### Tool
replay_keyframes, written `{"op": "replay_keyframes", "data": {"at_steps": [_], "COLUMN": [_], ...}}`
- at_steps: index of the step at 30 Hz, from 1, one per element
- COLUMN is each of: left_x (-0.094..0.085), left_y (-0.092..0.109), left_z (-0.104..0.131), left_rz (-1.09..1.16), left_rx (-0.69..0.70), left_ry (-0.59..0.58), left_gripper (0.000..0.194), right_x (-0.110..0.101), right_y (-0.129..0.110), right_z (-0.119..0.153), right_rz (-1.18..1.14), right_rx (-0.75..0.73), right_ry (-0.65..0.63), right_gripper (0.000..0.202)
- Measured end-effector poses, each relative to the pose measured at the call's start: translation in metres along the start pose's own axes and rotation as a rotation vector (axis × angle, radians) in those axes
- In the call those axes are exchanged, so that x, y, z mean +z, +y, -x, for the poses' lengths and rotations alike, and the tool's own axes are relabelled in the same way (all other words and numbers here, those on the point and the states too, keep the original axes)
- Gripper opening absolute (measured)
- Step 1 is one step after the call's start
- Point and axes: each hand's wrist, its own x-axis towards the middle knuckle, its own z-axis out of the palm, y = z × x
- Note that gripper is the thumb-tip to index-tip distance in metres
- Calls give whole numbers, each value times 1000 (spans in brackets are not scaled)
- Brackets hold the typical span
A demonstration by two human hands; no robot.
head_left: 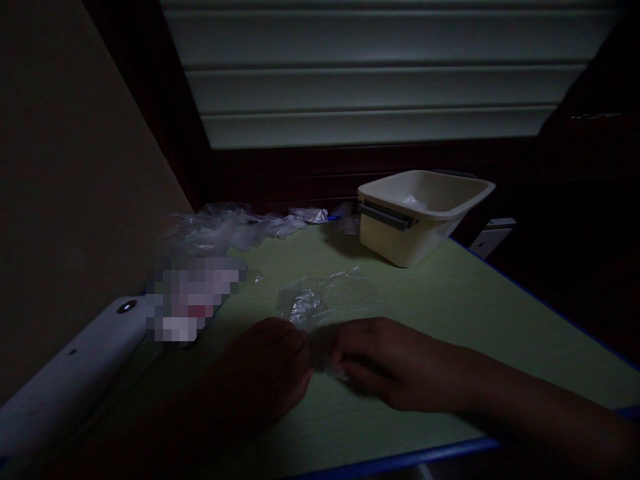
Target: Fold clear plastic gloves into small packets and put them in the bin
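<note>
A clear plastic bag (345, 293), thin and crinkled, lies over the middle of the green table. Its near edge runs in under my two hands. My left hand (273, 367) is closed, with its fingers curled at the bag's left end. Just across a small gap, my right hand (380, 360) pinches a bit of the clear plastic between thumb and fingers. The dim light hides most of the left fingers and whatever thin edge lies in them.
A cream bin (400, 240) with a grey handle stands at the back right, some clear plastic inside. Crumpled clear bags (215, 227) line the table's back left. A white device (75, 373) lies at the left beside a blurred-out packet (195, 300). The green table (500, 320) has a blue edge.
</note>
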Motion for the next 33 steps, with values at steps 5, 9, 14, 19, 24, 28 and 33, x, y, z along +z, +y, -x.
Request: {"op": "replay_keyframes", "data": {"at_steps": [5, 9, 14, 19, 24, 28, 33], "left_x": [-1, 0, -1, -2, -1, 1, 2], "left_y": [1, 1, 2, 1, 0, 0, 1], "left_z": [0, 0, 0, -1, -1, 1, 1], "left_rz": [-38, -36, -35, -42, -50, -45, -49], "left_rx": [-4, -2, -19, 7, 14, 13, -7], "left_ry": [24, 27, 0, 23, 29, 61, 36], "left_gripper": [9, 8, 7, 7, 10, 10, 10], "right_x": [-1, -1, 0, 0, -1, -1, 0], "right_y": [1, 3, 5, 6, 3, 3, 5], "right_z": [0, 0, 0, 0, 0, 0, -1], "right_rz": [31, 34, 32, 28, 33, 37, 24], "right_rx": [47, 91, 94, 89, 92, 61, 19], "right_ry": [40, 41, 54, 91, 107, 87, 58], "right_gripper": [11, 12, 12, 11, 9, 11, 15]}}
